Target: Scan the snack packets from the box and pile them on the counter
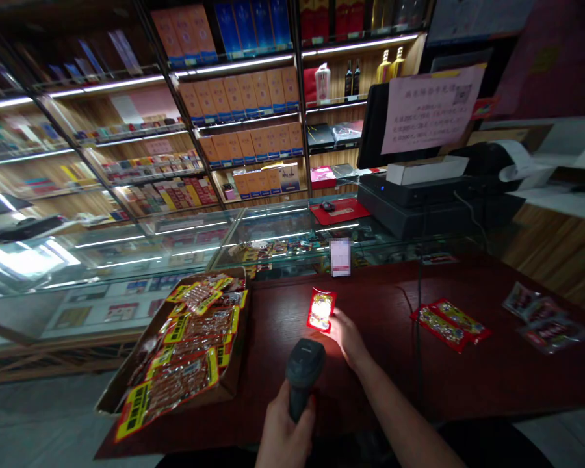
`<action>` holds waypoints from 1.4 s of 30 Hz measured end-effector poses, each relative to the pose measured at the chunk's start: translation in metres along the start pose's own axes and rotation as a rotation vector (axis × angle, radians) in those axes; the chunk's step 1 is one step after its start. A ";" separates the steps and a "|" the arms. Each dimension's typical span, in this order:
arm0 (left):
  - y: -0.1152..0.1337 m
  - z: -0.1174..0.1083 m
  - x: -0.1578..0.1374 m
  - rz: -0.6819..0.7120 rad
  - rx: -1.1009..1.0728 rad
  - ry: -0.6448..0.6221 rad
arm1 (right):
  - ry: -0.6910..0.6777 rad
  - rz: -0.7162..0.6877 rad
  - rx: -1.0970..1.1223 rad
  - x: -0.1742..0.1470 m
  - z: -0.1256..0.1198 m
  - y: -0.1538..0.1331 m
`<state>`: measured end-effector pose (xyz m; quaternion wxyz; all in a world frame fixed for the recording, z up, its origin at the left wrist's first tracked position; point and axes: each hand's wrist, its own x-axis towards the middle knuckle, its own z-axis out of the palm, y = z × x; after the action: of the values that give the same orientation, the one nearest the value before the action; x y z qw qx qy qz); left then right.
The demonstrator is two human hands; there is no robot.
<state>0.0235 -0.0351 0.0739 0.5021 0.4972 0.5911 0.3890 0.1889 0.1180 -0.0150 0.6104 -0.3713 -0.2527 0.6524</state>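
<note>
My left hand (285, 429) grips the handle of a dark barcode scanner (305, 364), whose head points away from me. In my right hand (347, 337) is a small red snack packet (320, 311), held by its right edge just above the brown table (370, 390). A bright white light falls on the packet's face and washes out its print. Left of the scanner stands a cardboard box (238, 383) filled with yellow-labelled snack packets (185, 383).
Red packets (451, 324) and clear-wrapped packets (548, 322) lie at the right. Behind the table runs a glass counter (283, 224) bearing a mouse (327, 206) on a red mat. A monitor (373, 130) carries a paper sign. A dark cable (419, 312) hangs over the table's right side.
</note>
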 end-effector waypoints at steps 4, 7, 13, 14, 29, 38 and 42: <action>-0.001 -0.001 0.001 -0.006 -0.016 -0.018 | 0.003 -0.006 -0.019 -0.003 0.002 -0.003; -0.002 -0.002 0.000 0.005 -0.024 -0.020 | 0.006 -0.009 -0.047 -0.007 0.004 -0.008; -0.008 -0.005 -0.001 -0.011 -0.039 -0.050 | 0.045 -0.061 -0.137 -0.010 0.005 -0.009; -0.010 -0.005 0.000 -0.017 -0.054 -0.043 | 0.055 -0.082 -0.163 -0.011 0.004 -0.009; -0.053 -0.017 0.044 -0.145 -0.468 0.013 | -0.731 -0.839 -1.007 -0.016 0.216 -0.032; -0.056 -0.014 0.044 -0.077 -0.540 0.106 | -1.107 -1.022 -1.301 -0.004 0.359 0.036; -0.059 -0.017 0.044 -0.115 -0.528 0.105 | -1.000 -1.006 -1.313 -0.003 0.309 0.023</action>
<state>-0.0046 -0.0029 0.0116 0.6041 0.2937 0.5217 0.5259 -0.0700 0.1507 0.1520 0.3112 -0.1660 -0.9272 0.1263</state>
